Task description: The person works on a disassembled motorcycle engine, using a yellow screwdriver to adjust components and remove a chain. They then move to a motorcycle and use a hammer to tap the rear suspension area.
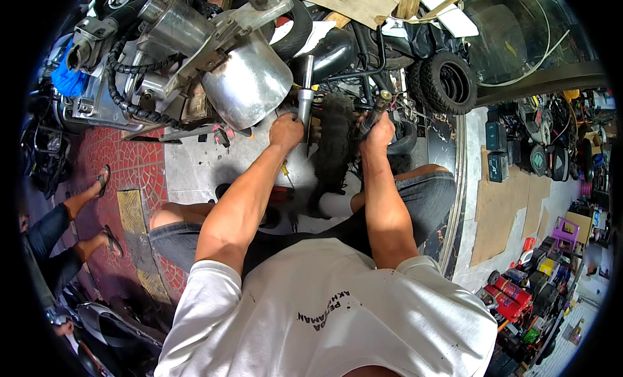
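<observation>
Both my forearms reach forward over a knobby black tyre (334, 140) that stands between my knees. My left hand (287, 130) is closed, pressed against a silver metal tube (305, 108) with a narrower upper rod; its fingertips are hidden. On the tyre's other side, my right hand (379, 134) is wrapped round a dark tube (373, 117) with a brass-coloured end pointing away from me. A yellow-handled screwdriver (285, 170) lies on the floor below my left wrist.
A large polished metal cylinder (250, 78) and vehicle parts crowd the far left. Small tyres (449, 84) are stacked beyond my right hand. Red bottles (506, 299) and tools fill the right side. Another person's sandalled foot (102, 181) rests on red paving at left.
</observation>
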